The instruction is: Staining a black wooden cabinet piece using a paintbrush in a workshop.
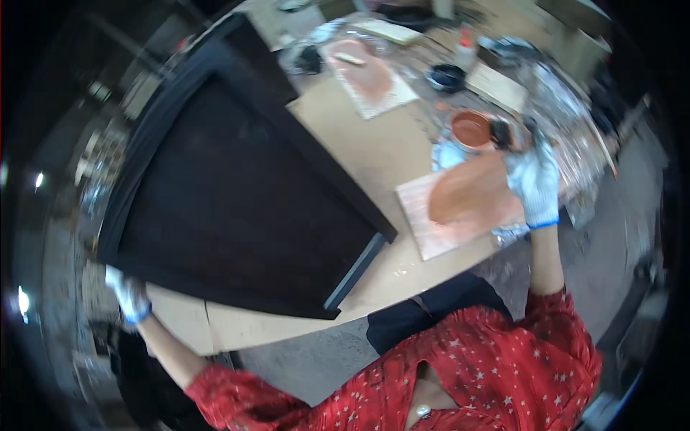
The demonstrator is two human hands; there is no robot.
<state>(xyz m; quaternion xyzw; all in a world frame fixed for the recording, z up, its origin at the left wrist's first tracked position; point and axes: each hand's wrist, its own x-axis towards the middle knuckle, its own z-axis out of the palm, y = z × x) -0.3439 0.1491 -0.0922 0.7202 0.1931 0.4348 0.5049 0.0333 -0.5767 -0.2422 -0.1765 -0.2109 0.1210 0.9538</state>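
A large black framed panel [230, 179], like a cabinet door, lies tilted across the left of the table. My left hand [129, 294], in a white glove with a blue cuff, grips its near left corner; part of the fingers is hidden. My gloved right hand [535, 179] is at the right, closed by the edge of a pale board [424, 223] with a brown paint smear [471, 190]. Close to its fingers are a dark, blurred object [499, 133] and an open tub of brown paint [471, 129]. What the right hand holds is too blurred to name.
Farther back are a second smeared board [366, 79], a small black bowl [445, 77], a red-capped bottle [467, 50] and a pale block [497, 87]. Crumpled clear plastic [568, 100] covers the right side. The table's curved edge [287, 334] runs in front of me.
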